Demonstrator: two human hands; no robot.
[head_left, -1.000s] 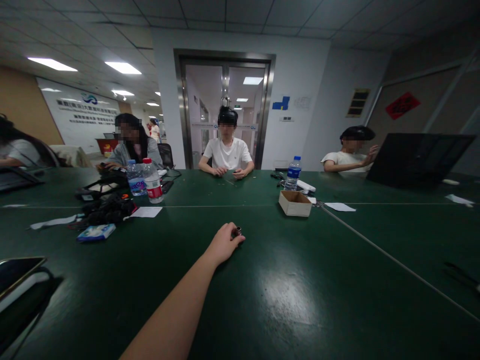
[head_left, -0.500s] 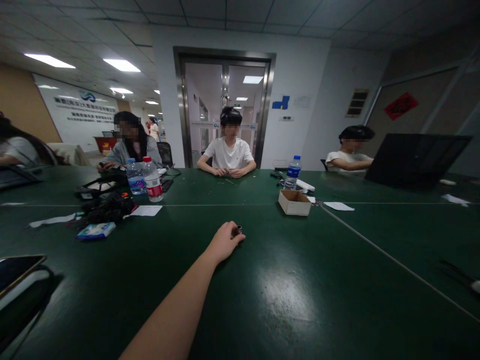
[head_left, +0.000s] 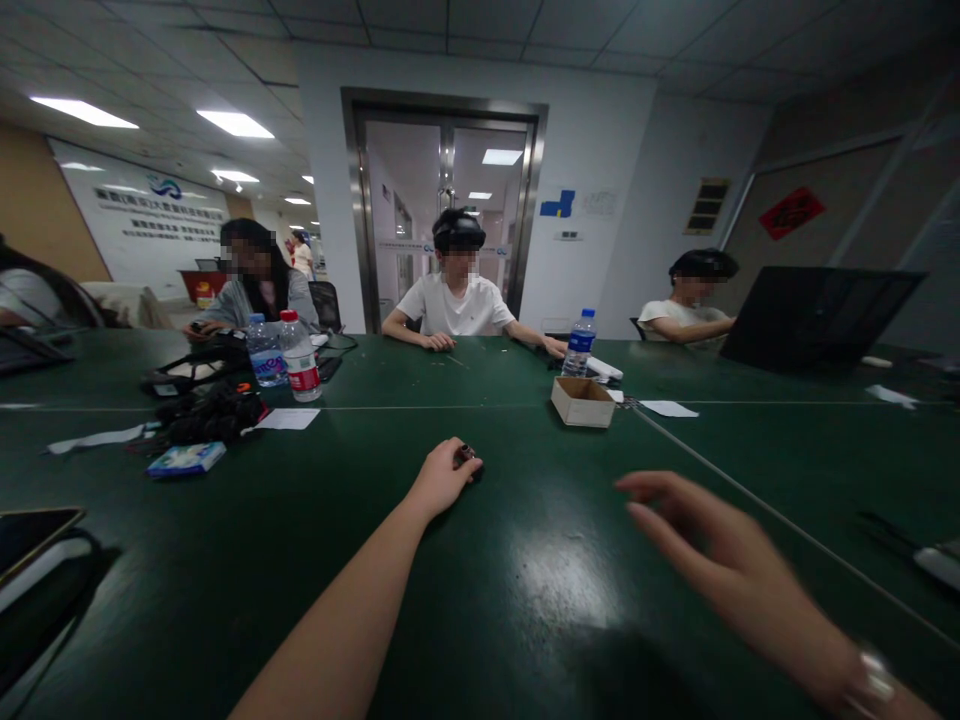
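Near the middle of the green table [head_left: 300, 540], my left hand [head_left: 444, 478] is closed around a small dark cylindrical object [head_left: 466, 454], whose round top shows between thumb and fingers. On the right, my right hand [head_left: 701, 530] hovers above the table with thumb and fingers apart and nothing between them. It is slightly blurred. A small open cardboard box [head_left: 583, 405] lies beyond both hands, between them.
Two bottles [head_left: 301, 362] stand at the left behind tangled black cables [head_left: 210, 412] and a blue packet [head_left: 186, 459]. Another bottle [head_left: 580, 345] is behind the box. A phone [head_left: 34, 540] lies at the left edge. Several people sit around the table, one opposite.
My right hand has come into view from the right. My left hand stays around the small object, which looks tilted now. The person opposite has stretched an arm toward the bottle.
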